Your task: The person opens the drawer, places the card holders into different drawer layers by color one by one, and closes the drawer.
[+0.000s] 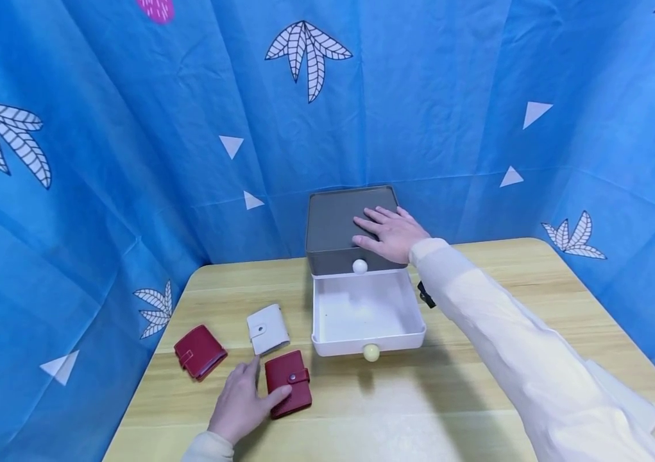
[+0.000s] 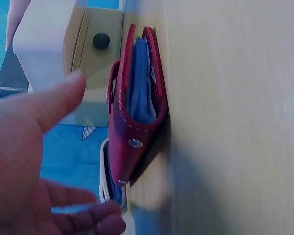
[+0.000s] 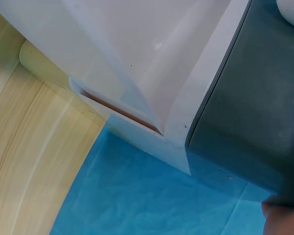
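Head: my right hand (image 1: 391, 234) lies flat on the smooth grey top of a boxy drawer unit (image 1: 333, 221); my left hand (image 1: 240, 401), empty, thumb wide of fingers, is beside a red wallet (image 1: 288, 377) on the wood-grain table (image 1: 373, 420). Left wrist: the wallet shows pale stitching, metal studs, bluish sleeves. Right wrist: a glossy white drawer (image 3: 112, 44), pulled out

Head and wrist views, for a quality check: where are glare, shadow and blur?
Head: glare on the table, shadow beside the right sleeve; left wrist: left hand blurred, red wallet sharper; right wrist: dark box in shadow near right hand.
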`<state>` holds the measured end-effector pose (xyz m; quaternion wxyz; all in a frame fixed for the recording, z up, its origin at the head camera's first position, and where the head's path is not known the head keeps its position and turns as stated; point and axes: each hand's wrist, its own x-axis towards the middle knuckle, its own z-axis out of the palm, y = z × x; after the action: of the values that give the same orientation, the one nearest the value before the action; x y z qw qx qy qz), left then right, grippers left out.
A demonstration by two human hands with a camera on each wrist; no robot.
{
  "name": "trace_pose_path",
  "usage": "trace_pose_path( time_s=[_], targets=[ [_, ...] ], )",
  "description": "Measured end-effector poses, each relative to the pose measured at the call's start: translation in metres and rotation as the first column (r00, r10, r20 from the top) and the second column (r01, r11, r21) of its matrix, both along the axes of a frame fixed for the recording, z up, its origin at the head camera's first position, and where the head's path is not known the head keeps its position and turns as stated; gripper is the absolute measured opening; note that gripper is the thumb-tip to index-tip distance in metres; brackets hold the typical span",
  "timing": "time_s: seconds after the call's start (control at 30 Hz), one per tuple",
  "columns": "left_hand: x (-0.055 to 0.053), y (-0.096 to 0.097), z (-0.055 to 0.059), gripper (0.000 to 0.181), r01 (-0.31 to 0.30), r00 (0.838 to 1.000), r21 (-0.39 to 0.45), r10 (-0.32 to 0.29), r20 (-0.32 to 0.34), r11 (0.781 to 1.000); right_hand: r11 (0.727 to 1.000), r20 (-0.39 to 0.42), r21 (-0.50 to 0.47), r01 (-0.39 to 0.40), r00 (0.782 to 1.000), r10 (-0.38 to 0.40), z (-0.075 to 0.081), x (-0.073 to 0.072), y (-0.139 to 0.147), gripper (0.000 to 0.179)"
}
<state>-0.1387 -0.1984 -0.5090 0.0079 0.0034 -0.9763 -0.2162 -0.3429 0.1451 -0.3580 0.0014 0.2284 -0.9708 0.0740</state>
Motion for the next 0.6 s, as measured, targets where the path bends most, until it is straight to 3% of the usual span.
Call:
trace_pose_path(
  time_s=[0.1,0.3,0.6],
  targets=[
    [0.001,0.001,0.003,0.099,-0.05,0.999,-0.024,0.051,0.019,0.998,1.0,0.002,0.004,0.0,1.0,0.0,0.0,0.0,0.0,0.076],
    [0.001,0.008,0.008,0.099,-0.078,0.993,-0.106,0.086,0.08,0.991,1.0,0.0,0.008,-0.003,1.0,0.003,0.003,-0.001,0.001,0.078],
    [0.003,0.023,0.005,0.09,-0.121,0.991,-0.165,0.128,0.037,0.979,1.0,0.008,0.02,-0.001,1.0,0.001,0.003,0.0,0.0,0.078]
  ],
)
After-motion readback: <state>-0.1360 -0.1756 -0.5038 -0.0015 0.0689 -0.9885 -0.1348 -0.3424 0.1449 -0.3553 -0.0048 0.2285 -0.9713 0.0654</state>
